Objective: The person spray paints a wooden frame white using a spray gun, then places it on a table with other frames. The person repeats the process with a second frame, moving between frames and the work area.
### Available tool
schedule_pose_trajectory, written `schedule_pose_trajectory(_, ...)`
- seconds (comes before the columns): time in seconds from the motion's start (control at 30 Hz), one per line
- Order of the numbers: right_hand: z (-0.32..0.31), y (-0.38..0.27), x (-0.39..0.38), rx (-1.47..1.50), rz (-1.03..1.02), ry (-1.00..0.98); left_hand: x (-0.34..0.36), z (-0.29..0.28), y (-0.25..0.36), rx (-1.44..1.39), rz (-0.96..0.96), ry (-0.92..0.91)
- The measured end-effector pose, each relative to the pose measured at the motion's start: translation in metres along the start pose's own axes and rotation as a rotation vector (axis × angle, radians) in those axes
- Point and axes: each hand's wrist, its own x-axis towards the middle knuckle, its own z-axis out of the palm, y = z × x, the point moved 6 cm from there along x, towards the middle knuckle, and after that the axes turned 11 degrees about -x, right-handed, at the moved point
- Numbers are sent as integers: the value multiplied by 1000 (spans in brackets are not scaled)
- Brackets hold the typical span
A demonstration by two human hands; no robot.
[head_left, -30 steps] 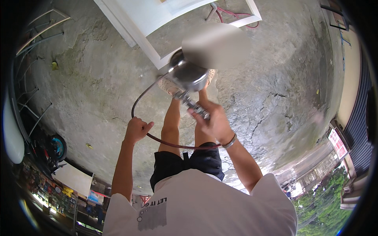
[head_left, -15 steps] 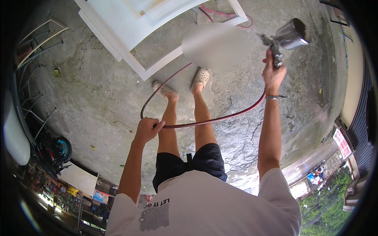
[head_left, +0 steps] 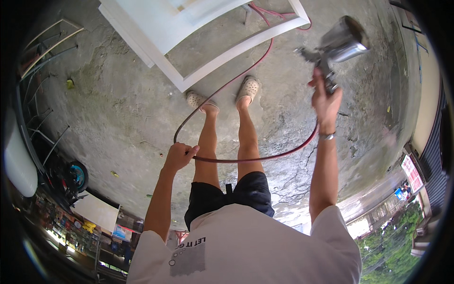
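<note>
Concrete floor (head_left: 118, 132): Grey, rough and stained, it spreads beneath both hands, with branching cracks just inside the right forearm.
Right hand (head_left: 326, 106): Wrapped around the handle of a spray gun, at the end of an outstretched arm.
Spray gun (head_left: 323, 60): Bright metal, raised just ahead of the right hand, its rounded cup (head_left: 344, 40) tilted outward and its nozzle end turned toward the left-hand side.
Left hand (head_left: 179, 157): Closed on the hose, thumb pointing inward, nearer the body than the right.
Hose (head_left: 236, 161): Smooth and dark red, sagging in a curve between the hands, then looping ahead from the left hand to a white frame.
White frame (head_left: 236, 51): Straight, flat-faced rails under a pale, smooth panel (head_left: 156, 21), well ahead of the left hand.
Surroundings: A motorcycle wheel (head_left: 78, 176) stands far out beyond the left hand; a ribbed shutter (head_left: 431, 165) lies well right of the right hand.
Obscured: The gun blurs slightly, the right hand covers the hose's joint, the upper edge crops the panel, and clutter behind the left elbow is too dark to sort.
</note>
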Motion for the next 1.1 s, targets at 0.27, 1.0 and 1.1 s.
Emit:
schedule_pose_trajectory(0.27, 92, -93, -153, 101, -199, -462, -28, -49, -90, 272, 2, -70)
schedule_pose_trajectory(1.0, -3, -361, 9, 79, -456, 315, -110, -68, -101, -247, 159, 450)
schedule_pose_trajectory(1.1, 3, -388, 50, 62, -478, 360, -100, -63, -106, -278, 52, 601)
